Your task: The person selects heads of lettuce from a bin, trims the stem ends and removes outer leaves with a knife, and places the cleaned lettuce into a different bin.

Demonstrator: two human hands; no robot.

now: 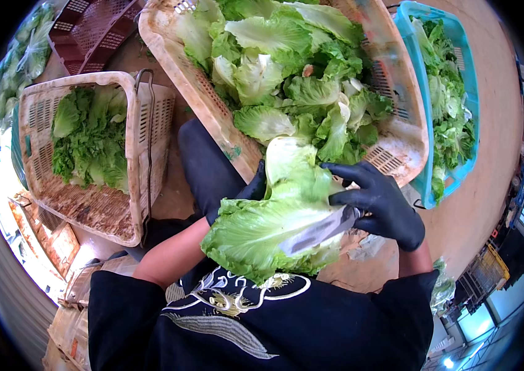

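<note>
A head of green lettuce (274, 219) lies across in front of my chest, its pale stem end turned up toward the big crate. My left hand (253, 189), in a black glove, grips it from the left side; most of its fingers are hidden behind the leaves. In my black-gloved right hand (378, 201) is a knife (320, 232), its blade lying over the lower leaves and pointing down to the left. My right index finger and another finger stretch out toward the lettuce's right side.
A large beige crate (413, 117) of loose lettuce leaves (280, 62) stands just beyond my hands. At left sits a stained beige crate (76, 207) with lettuce; at right, a turquoise crate (473, 93) of leaves. A maroon crate (92, 31) and bagged greens (21, 65) are far left.
</note>
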